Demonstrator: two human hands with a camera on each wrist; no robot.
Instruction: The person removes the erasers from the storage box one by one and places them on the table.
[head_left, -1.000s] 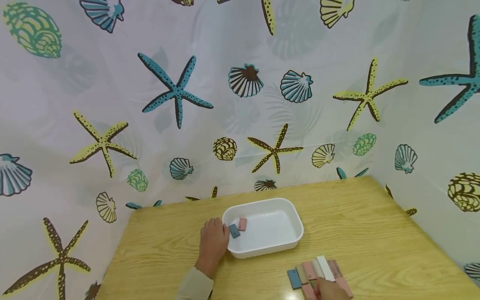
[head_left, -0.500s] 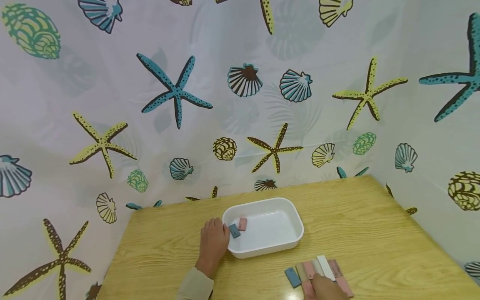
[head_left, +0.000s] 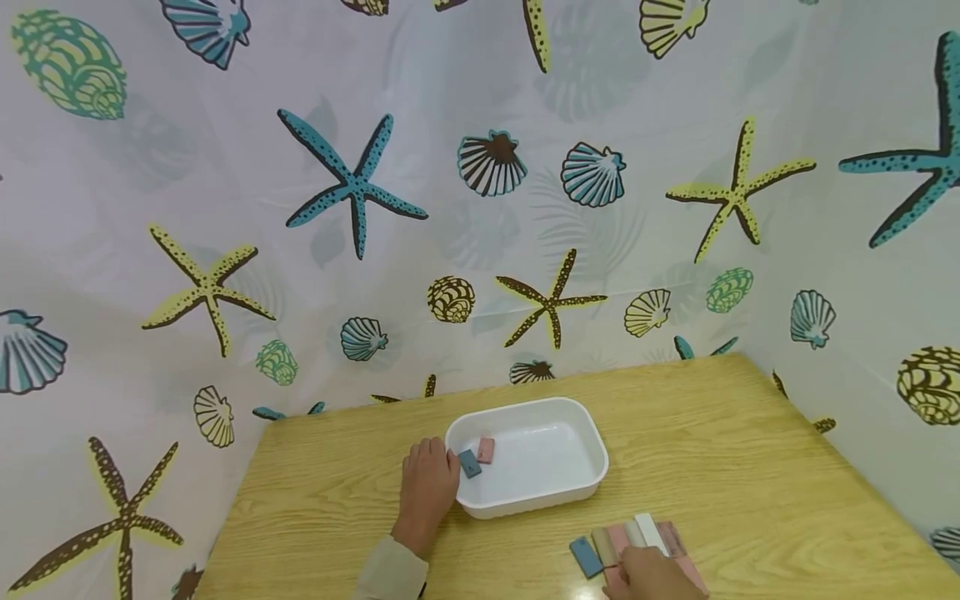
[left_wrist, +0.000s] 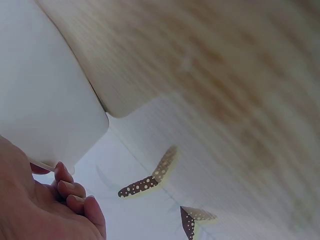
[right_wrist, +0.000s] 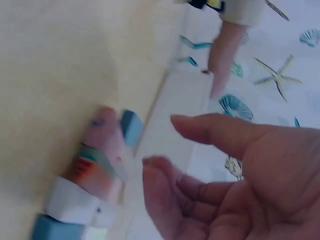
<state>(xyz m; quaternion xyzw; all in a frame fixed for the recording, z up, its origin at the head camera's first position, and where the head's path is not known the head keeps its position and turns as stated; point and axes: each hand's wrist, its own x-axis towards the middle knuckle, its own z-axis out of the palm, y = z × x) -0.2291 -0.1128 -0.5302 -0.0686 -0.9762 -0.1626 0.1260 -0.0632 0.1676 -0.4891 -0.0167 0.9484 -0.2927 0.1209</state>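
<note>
My left hand (head_left: pixel 429 487) holds the left end of a white tray (head_left: pixel 525 501). In the left wrist view, the fingers (left_wrist: pixel 70 189) curl under the tray's lip. A blue block (head_left: pixel 469 462) and a pink block (head_left: pixel 486 450) lie inside the tray. My right hand (head_left: pixel 651 575) is over a cluster of small flat blocks. The right wrist view shows a gap between its thumb and fingers, with nothing between them. Beside the cluster, a blue block (head_left: pixel 587 557) lies tilted. Beige (head_left: pixel 603 546), pink (head_left: pixel 618 537) and white (head_left: pixel 651 533) blocks lie side by side; the hand hides others.
The wooden table (head_left: pixel 720 433) extends beyond the tray and to both sides. A white curtain (head_left: pixel 480 225) printed with starfish and shells stands behind it and along the sides.
The blue block at the cluster's left end has shifted slightly left and turned. My right hand has moved a little farther over the blocks. My left hand stays on the tray.
</note>
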